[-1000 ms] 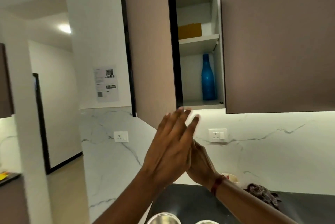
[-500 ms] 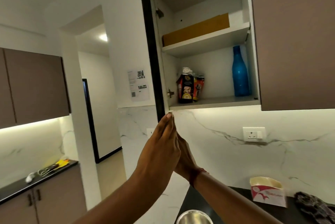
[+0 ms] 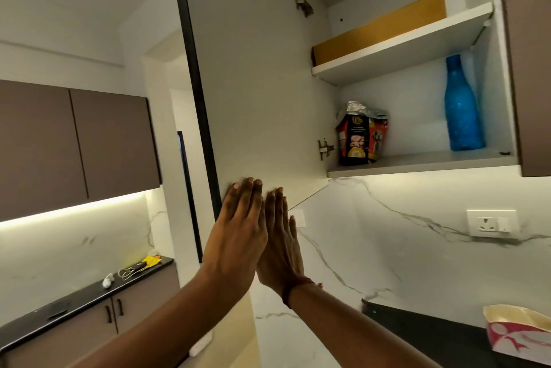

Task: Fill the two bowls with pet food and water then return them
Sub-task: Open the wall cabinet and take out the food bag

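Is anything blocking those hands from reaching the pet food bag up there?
Nothing visible. The door stands open, with the left hand and right hand at its lower corner. The pet food bag stands unobstructed on the lower shelf; the blue bottle stands apart.

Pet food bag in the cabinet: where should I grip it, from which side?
Grip the pet food bag round its upright body, below the crumpled foil top, probably from the front: the open cabinet door blocks its left, the blue bottle stands well right.
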